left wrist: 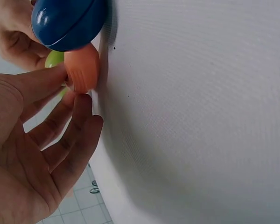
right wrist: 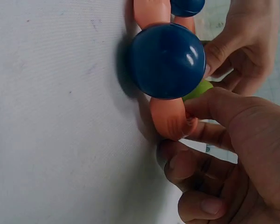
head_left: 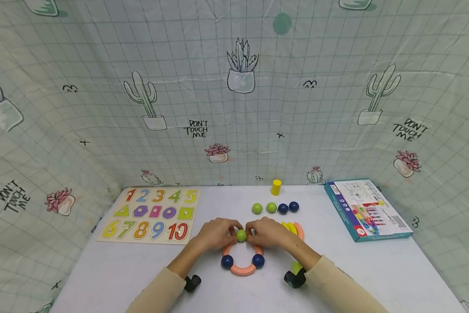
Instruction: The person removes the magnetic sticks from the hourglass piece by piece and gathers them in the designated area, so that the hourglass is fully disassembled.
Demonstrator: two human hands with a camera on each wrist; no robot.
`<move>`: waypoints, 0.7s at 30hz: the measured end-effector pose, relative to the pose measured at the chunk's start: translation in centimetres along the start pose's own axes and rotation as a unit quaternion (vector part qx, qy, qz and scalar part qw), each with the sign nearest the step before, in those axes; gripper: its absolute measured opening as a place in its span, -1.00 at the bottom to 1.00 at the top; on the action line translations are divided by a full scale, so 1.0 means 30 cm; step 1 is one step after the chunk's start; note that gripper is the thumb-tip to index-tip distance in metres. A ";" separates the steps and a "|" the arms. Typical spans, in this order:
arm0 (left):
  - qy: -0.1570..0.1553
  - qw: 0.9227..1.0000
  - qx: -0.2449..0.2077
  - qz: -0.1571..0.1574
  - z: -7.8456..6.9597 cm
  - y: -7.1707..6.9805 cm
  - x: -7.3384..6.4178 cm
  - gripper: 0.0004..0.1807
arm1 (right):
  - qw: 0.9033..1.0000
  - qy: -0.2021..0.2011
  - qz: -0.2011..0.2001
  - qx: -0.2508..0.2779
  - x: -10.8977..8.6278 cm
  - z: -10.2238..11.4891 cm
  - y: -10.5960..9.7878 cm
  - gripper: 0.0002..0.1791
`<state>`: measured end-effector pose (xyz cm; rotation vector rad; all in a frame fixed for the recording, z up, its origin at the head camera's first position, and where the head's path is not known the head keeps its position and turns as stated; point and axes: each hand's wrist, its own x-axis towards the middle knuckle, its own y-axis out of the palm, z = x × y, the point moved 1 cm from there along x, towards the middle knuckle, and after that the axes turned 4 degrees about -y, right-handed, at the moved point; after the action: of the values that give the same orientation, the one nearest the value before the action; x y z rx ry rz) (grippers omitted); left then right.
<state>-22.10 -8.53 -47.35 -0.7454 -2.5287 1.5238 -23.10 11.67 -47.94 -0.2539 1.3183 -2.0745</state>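
In the head view a ring of curved pieces and balls lies on the white table. My left hand (head_left: pixel 215 234) pinches the ring's left orange curved piece (left wrist: pixel 82 70) between thumb and fingers. On the other side, my right hand (head_left: pixel 269 232) pinches the right orange curved piece (right wrist: pixel 168 119). A light green ball (head_left: pixel 241 235) sits between the two hands at the far side of the ring; fingers partly hide its joints. Two dark blue balls (head_left: pixel 227 261) join these arcs to a third orange curved piece (head_left: pixel 243 271) at the near side.
Two green balls (head_left: pixel 256 208) and two blue balls (head_left: pixel 283 208) stand in a row behind, with a yellow cylinder (head_left: pixel 276 187) farther back. Yellow arcs (head_left: pixel 292 228) lie beside the right forearm. A number puzzle board (head_left: pixel 148 215) is left, a flat box (head_left: pixel 369 208) right.
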 end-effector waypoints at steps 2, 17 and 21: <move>-0.005 1.000 -0.002 -0.001 0.001 0.001 -0.001 -0.69 | 1.000 0.011 -0.007 0.003 -0.004 -0.003 0.002 -0.95; -0.027 0.999 -0.024 -0.002 0.017 0.001 -0.006 -0.66 | 0.991 0.088 0.064 0.073 -0.060 0.009 -0.030 -0.58; -0.028 0.999 -0.026 0.002 0.015 0.003 -0.012 -0.65 | 0.992 0.083 0.062 0.068 -0.071 0.014 -0.016 -0.57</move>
<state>-21.91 -9.02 -47.61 -0.7241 -2.6174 1.5070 -21.49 12.81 -46.94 0.0602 1.2483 -2.1043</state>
